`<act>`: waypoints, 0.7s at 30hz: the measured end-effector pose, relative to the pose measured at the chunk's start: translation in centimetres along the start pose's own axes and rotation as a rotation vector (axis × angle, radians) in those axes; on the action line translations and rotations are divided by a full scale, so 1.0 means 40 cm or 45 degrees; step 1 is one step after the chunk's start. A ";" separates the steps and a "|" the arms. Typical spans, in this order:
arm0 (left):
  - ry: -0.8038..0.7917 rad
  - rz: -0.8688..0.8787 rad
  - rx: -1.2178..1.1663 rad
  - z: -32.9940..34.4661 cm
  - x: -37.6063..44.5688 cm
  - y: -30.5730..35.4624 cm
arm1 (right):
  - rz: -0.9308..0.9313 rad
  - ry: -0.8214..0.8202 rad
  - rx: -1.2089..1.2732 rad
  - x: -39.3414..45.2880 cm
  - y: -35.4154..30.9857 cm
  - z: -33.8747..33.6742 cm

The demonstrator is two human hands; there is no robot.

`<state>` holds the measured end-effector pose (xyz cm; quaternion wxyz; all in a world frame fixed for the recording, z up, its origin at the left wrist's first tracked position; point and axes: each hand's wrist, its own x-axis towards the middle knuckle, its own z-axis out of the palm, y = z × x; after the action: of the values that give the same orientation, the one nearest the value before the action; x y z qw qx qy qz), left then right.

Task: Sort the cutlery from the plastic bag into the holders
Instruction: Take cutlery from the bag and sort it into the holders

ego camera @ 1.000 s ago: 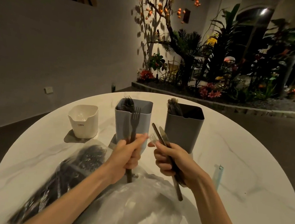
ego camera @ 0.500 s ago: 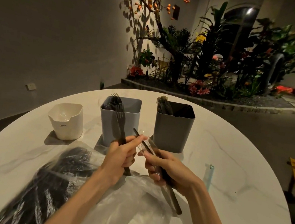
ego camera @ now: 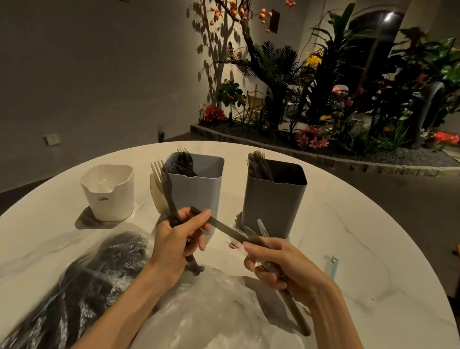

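Round marble table (ego camera: 358,248), dim garden room; my left hand (ego camera: 174,243) grips a matte fork (ego camera: 164,183), my right hand (ego camera: 278,264) clutches slim plastic cutlery (ego camera: 247,236).

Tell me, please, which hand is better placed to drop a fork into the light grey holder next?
The left hand: it already grips a dark fork upright, tines just beside the light grey holder of forks. The right hand sits nearer the dark grey holder.

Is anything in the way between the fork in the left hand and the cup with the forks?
Nothing visible blocks it. The fork in the left hand stands just left of the blue-grey holder, whose top is open.
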<state>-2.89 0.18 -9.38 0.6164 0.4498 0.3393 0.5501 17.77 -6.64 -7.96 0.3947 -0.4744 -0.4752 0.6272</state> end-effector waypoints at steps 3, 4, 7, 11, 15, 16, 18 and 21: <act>-0.058 -0.017 0.062 -0.001 0.000 -0.003 | -0.011 0.074 0.021 -0.007 -0.005 -0.010; -0.115 -0.033 0.098 -0.002 0.000 -0.003 | -0.014 0.102 0.020 -0.007 -0.006 -0.012; -0.350 -0.133 0.176 -0.006 -0.003 -0.002 | -0.020 0.204 0.054 -0.004 -0.006 -0.011; -0.580 -0.171 0.388 -0.024 -0.005 0.007 | -0.029 0.323 0.127 0.003 0.000 -0.016; -0.615 -0.215 0.354 -0.030 0.003 0.010 | -0.079 0.281 0.069 0.006 -0.001 -0.015; -0.620 -0.231 0.348 -0.032 0.005 0.010 | -0.095 0.278 0.057 0.006 -0.003 -0.014; -0.644 -0.254 0.368 -0.038 0.009 0.009 | -0.116 0.294 0.054 0.005 -0.008 -0.011; -0.731 -0.302 0.427 -0.049 0.008 0.015 | -0.145 0.317 0.040 0.002 -0.015 -0.007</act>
<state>-4.86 0.83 -9.54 0.6638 0.6386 0.2878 0.2622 18.07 -6.37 -7.41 0.4929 -0.5145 -0.4389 0.5475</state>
